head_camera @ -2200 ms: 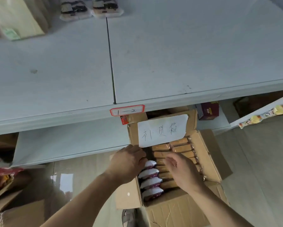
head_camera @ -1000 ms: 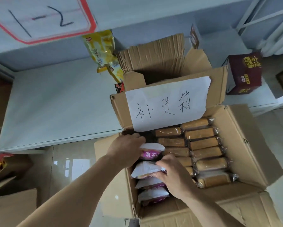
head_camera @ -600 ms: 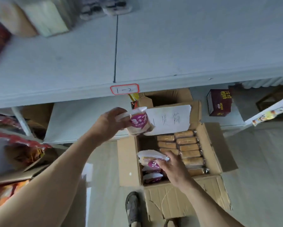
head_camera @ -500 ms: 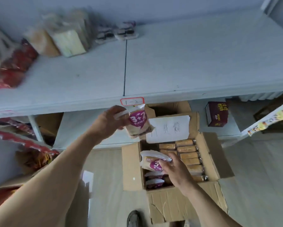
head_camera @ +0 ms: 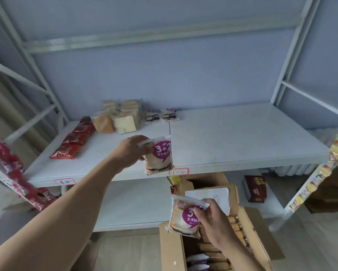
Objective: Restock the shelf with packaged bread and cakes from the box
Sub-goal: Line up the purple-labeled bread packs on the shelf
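Observation:
My left hand grips a white packaged bread with a purple "3+2" label, held upright over the front edge of the grey shelf. My right hand holds a second identical bread pack above the open cardboard box on the floor. Inside the box lie more purple packs and brown cake bars. At the back of the shelf sit two small purple-striped packs.
Sliced toast loaves and red wrapped packs occupy the shelf's back left. A dark red carton stands on the lower shelf. Snack strips hang at the left and right posts. A "1-2" label marks the shelf edge.
Both hands took a purple-labelled bread pack out of the box and lifted it. The left one rose to shelf height; the view tilted up to the shelf.

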